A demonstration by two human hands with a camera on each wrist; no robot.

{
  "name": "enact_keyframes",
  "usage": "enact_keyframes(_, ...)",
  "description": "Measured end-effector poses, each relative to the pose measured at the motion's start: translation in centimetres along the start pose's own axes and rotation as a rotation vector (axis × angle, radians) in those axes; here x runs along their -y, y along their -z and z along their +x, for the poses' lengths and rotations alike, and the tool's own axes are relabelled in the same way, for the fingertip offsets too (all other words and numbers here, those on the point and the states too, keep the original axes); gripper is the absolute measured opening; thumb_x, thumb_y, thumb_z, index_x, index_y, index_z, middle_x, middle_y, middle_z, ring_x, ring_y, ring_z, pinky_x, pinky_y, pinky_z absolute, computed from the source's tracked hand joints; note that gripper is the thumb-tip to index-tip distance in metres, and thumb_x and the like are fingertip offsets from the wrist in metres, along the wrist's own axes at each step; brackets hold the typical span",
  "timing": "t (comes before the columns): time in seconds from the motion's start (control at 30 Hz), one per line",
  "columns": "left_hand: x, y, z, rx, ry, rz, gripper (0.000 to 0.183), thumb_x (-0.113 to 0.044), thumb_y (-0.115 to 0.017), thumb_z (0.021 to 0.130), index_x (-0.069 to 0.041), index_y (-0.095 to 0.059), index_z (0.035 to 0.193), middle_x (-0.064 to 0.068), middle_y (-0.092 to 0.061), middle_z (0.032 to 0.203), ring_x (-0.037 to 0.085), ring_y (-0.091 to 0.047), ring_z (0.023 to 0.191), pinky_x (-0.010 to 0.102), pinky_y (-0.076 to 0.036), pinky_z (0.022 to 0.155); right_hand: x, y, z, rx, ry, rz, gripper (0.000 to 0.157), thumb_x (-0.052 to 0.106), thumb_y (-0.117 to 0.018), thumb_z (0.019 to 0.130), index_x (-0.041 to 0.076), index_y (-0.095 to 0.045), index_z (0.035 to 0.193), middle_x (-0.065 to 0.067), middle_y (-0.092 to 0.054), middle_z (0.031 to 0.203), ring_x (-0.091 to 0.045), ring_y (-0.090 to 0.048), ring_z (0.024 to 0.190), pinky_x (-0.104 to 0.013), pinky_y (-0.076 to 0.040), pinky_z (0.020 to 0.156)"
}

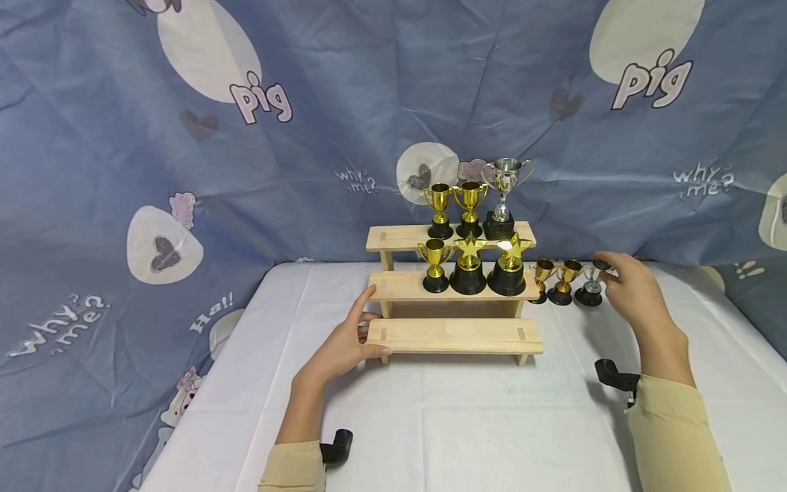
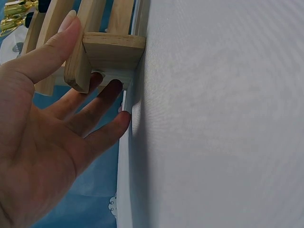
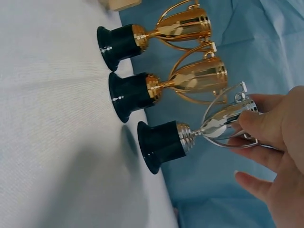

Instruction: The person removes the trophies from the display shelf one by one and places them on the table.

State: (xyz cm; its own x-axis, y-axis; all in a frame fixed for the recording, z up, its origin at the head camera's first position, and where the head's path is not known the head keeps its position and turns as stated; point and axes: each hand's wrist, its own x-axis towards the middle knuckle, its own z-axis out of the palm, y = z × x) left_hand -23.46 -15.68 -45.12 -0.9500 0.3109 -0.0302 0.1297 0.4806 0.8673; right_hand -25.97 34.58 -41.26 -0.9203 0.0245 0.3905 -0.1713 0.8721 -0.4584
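Observation:
My left hand grips the left end of a three-step wooden stand. In the left wrist view the thumb lies across one side of a step's end, with several fingers on the other side. On the right, my right hand pinches the cup of a small silver trophy between thumb and fingers. That trophy has a black base; whether it touches the table cannot be told. Two gold-coloured trophies stand in line beside it, near the stand's right end.
On the top step are two gold cup trophies and a taller silver trophy. The middle step bears a gold cup trophy and two star trophies. White cloth covers the table; a blue printed curtain hangs behind.

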Motion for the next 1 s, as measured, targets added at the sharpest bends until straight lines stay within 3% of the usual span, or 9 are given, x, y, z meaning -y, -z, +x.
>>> enact_keyframes(0.4,0.0,0.0,0.0,0.006,-0.007,-0.001,0.118,-0.016,-0.088,0.075,-0.061,-0.008,0.150,0.009,-0.055,0.139,0.030,-0.064,0.119,0.044,-0.053,0.097,-0.9,-1.3,0.2,-0.007,0.011,0.003,0.037,-0.007,-0.051,0.092,0.000,-0.059,0.127,-0.032,-0.057,0.126,-0.053,-0.047,0.117,-0.066,-0.033,0.099)
enact_keyframes(0.67,0.0,0.0,0.0,0.005,-0.004,-0.012,0.118,-0.017,-0.088,0.075,-0.063,-0.009,0.149,0.007,-0.055,0.139,0.030,-0.063,0.120,0.045,-0.052,0.098,-0.7,-1.5,0.1,0.024,-0.029,-0.009,0.039,-0.006,-0.049,0.094,0.002,-0.057,0.131,-0.031,-0.054,0.132,-0.052,-0.044,0.122,-0.067,-0.032,0.101)
enact_keyframes(1.0,0.1,0.1,0.0,0.012,-0.010,-0.012,0.118,-0.018,-0.088,0.075,-0.061,-0.008,0.150,0.008,-0.054,0.139,0.031,-0.062,0.121,0.045,-0.052,0.098,-1.1,-2.0,0.1,-0.009,-0.056,-0.012,0.037,-0.004,-0.049,0.096,0.002,-0.056,0.132,-0.032,-0.054,0.131,-0.053,-0.043,0.122,-0.067,-0.032,0.101)
